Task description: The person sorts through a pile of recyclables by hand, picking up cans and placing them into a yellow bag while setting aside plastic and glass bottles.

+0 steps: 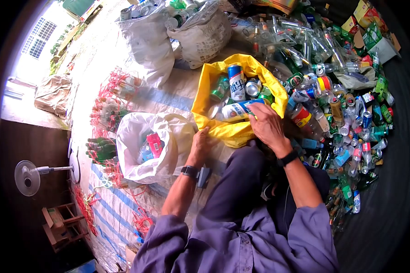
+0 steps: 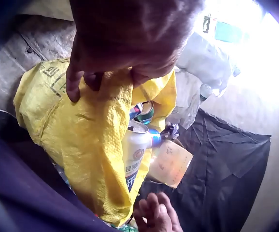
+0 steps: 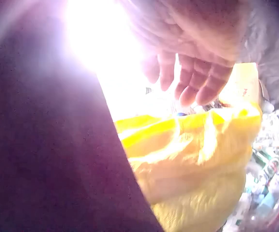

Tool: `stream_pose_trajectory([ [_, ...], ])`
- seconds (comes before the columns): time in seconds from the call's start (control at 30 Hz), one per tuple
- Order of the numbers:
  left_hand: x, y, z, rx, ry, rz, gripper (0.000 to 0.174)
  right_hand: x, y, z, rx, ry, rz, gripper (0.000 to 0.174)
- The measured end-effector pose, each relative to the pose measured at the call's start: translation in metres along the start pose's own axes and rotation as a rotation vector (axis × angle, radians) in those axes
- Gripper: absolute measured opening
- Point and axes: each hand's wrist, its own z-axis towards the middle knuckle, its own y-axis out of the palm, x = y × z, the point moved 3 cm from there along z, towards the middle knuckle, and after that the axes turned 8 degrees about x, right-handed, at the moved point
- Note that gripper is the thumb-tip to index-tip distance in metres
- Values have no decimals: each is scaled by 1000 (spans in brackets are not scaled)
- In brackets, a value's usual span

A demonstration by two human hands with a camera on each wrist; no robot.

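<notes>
A yellow woven bag (image 1: 236, 138) stands with its mouth wide, drink cans inside. My left hand (image 1: 199, 145) grips its near-left rim; in the left wrist view, thumb and fingers of the left hand (image 2: 125, 43) fold over the yellow cloth. Above the bag's right side hovers my right hand (image 1: 269, 127), its fingertips overlapping the end of a blue-and-white can (image 1: 236, 110) lying near the front rim. The right wrist view shows the right hand's fingers (image 3: 197, 79) loosely extended, holding nothing visible. Behind the lying can, a blue-and-white can (image 1: 236, 84) stands upright beside a green can (image 1: 220, 88).
A big heap of bottles and cans (image 1: 346, 118) spreads along the right. To the left is a white bag (image 1: 132, 166) with a pink pack inside. Full sacks (image 1: 200, 43) stand at the back. Red-netted bottle bundles (image 1: 105, 111) and a fan (image 1: 27, 178) are farther left.
</notes>
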Motion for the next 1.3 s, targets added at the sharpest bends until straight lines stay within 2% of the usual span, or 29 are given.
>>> stream_pose_trajectory([
  [0.07,-2,7,-2,44,4,-106,29,-1,21,8,-35,-231,-135,33],
  [0.1,-2,13,-6,86,10,-213,30,5,33,6,-141,-181,-181,39],
  [0.13,5,29,-21,92,9,-216,30,10,42,3,-147,-182,-178,39],
  [0.2,28,69,-58,67,45,-295,23,22,63,-6,-278,-180,-285,41],
  [0.23,31,68,-55,70,43,-297,23,29,70,-9,-365,-135,-296,42],
  [0.3,43,66,-54,-22,89,-247,33,32,80,-16,-411,-72,-305,42],
  [0.37,54,67,-56,-70,102,-280,33,30,84,-17,-504,2,-343,44],
  [0.4,56,67,-53,-124,120,-318,33,35,89,-21,-504,4,-341,44],
  [0.47,53,61,-47,-115,116,-312,34,42,94,-27,-357,-61,-329,42],
  [0.6,50,57,-49,-48,127,-343,29,37,90,-14,-384,-31,-333,40],
  [0.67,50,63,-57,-31,150,-354,25,35,91,-13,-327,-80,-371,37],
  [0.73,44,50,-45,9,137,-347,24,28,81,-13,-167,-170,-316,30],
  [0.8,43,48,-49,-74,116,-313,25,24,73,-12,-178,-207,-253,25],
  [0.87,44,63,-78,73,59,-198,28,19,62,-11,-145,-220,-203,21],
  [0.93,36,56,-80,-38,35,-109,33,18,57,-10,-63,-244,-117,18],
  [0.97,32,59,-85,-25,31,-85,35,20,55,-11,-90,-239,-122,25],
  [1.0,27,60,-90,-13,25,-58,37,20,53,-8,-127,-107,-41,26],
  [1.07,18,64,-95,-65,4,-35,38,24,47,-7,-39,-55,164,27],
  [1.13,10,65,-95,-105,-29,-62,40,18,25,2,-166,188,261,30],
  [1.17,7,71,-98,-122,-24,-34,41,12,6,6,-142,199,327,34],
  [1.2,6,74,-100,-140,-14,-7,43,11,-5,8,-43,30,264,35],
  [1.23,3,78,-98,-229,-37,-26,48,9,-25,11,-83,54,236,35],
  [1.27,0,76,-97,-172,16,34,50,5,-44,13,-125,78,212,34],
  [1.3,-1,78,-98,-195,5,45,50,-2,-72,15,-149,57,207,34],
])
